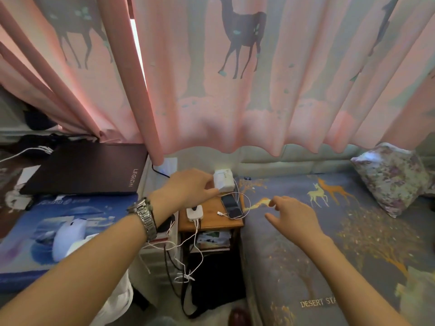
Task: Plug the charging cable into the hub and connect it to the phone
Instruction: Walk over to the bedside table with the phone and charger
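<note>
Left hand (190,184) seemingly grips white hub (223,182)

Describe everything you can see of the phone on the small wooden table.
The phone is a dark, glossy slab with a blank screen, lying flat and face up near the right edge of the wooden bedside table, angled slightly. A thin white cable loops around it; its loose connector lies just to the left, seemingly not plugged in. Neither hand touches the phone.
</note>
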### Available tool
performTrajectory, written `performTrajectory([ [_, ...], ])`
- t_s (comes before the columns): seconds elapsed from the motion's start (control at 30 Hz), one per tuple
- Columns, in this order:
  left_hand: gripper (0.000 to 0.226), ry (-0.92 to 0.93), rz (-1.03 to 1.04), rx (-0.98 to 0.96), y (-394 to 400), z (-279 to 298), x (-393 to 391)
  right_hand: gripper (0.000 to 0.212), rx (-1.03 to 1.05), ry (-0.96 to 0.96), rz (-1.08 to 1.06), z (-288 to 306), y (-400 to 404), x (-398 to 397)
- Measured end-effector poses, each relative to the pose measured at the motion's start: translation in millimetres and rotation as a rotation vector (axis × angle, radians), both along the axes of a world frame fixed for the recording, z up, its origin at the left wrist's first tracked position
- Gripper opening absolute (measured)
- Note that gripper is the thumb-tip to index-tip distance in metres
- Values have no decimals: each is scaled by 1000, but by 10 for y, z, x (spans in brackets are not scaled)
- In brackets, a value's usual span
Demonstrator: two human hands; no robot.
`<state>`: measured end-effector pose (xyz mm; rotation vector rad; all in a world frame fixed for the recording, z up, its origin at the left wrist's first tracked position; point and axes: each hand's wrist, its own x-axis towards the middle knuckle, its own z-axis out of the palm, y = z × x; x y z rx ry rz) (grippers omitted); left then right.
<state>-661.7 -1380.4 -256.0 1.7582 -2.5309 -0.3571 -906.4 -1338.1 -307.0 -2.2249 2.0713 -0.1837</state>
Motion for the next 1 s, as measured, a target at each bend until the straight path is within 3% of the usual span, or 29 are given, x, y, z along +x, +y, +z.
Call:
performTrajectory([
  [0.3,36,-112,137,174,-1360,-941,-278,34,193,-111,94,-871,-1568,-77],
  [0.47,33,-36,247,204,-1779,-1552,-431,30,256,-120,104,-1278,-2207,-208],
  [0.73,23,161,490,440,-1688,-2571,-278,32,424,-285,45,-2130,-2549,-117],
  [1.0,27,184,466,390,-1919,-3497,-347,33,423,-276,-10,-2934,-2678,-16],
])
